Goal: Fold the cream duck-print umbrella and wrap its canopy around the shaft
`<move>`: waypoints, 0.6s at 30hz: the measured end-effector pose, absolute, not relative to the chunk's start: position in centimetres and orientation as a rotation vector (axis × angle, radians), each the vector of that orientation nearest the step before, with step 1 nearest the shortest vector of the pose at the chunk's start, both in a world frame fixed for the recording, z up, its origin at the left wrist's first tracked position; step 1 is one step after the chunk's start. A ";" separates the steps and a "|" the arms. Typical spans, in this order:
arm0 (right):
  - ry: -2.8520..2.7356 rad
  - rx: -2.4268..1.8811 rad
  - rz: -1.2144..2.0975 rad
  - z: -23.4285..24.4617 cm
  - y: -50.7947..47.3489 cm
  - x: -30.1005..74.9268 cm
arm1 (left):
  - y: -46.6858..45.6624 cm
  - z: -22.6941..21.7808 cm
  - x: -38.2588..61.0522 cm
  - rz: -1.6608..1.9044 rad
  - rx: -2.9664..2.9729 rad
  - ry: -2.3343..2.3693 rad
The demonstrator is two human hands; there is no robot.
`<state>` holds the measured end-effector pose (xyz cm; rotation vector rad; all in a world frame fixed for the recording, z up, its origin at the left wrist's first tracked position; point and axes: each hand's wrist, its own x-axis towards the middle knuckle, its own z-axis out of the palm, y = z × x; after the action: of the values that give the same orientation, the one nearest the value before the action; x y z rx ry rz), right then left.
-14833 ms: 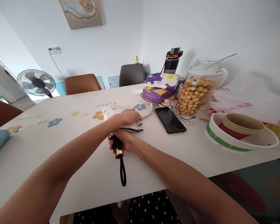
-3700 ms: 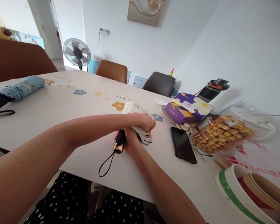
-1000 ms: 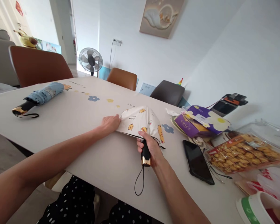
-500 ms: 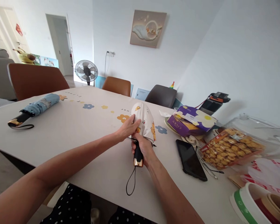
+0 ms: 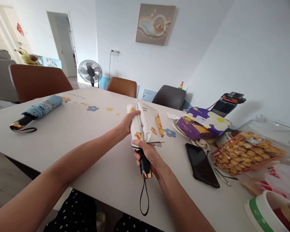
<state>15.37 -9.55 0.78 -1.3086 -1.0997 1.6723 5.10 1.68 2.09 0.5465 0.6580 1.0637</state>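
Note:
A folded white umbrella (image 5: pixel 148 124) with yellow cartoon prints is held over the table, its black and gold handle (image 5: pixel 145 164) pointing at me with a wrist strap (image 5: pixel 144 199) dangling. My right hand (image 5: pixel 148 153) is closed around the top of the handle and the lower edge of the fabric. Along the left side, my left hand (image 5: pixel 130 122) grips the canopy, thumb on top and fingers hidden beneath. Part of the fabric hangs loose to the right. A second umbrella, light blue (image 5: pixel 43 108) and folded, lies at the table's left.
On the right of the table (image 5: pixel 87 145) are a phone (image 5: pixel 202 166) with cables, a purple tissue box (image 5: pixel 195 124), a dark bottle (image 5: pixel 227 103), a container of cookies (image 5: pixel 248 151) and a white-green roll (image 5: pixel 258 206). Chairs (image 5: pixel 122 87) and a fan (image 5: pixel 90 71) stand beyond.
My left hand has shifted up and left along the canopy. The fabric now spreads flatter and wider to the right. The handle has tilted, its end and strap swinging to the right.

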 end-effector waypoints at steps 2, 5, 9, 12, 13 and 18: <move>-1.030 -1.275 1.634 0.6 -9.4 15.2 | 1.9 1.8 5.1 1.127 0.513 0.700; -0.929 -1.121 1.689 0.1 -9.3 15.1 | 2.0 1.5 4.9 1.164 0.513 0.713; -0.847 -0.988 1.844 -0.5 -9.2 15.1 | 1.8 1.5 4.6 1.068 0.559 0.657; -0.787 -0.984 1.858 -0.7 -9.2 14.8 | 1.9 1.6 4.6 1.042 0.593 0.653; -0.765 -0.987 1.852 -0.7 -9.2 14.6 | 2.1 1.5 4.6 1.041 0.607 0.661; -0.628 -0.940 1.872 -1.3 -9.1 13.7 | 4.9 0.2 5.4 0.970 0.785 0.774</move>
<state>13.73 -9.06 -1.30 -0.9398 -0.6280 1.8716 5.38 4.87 0.21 0.7847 0.7735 0.9701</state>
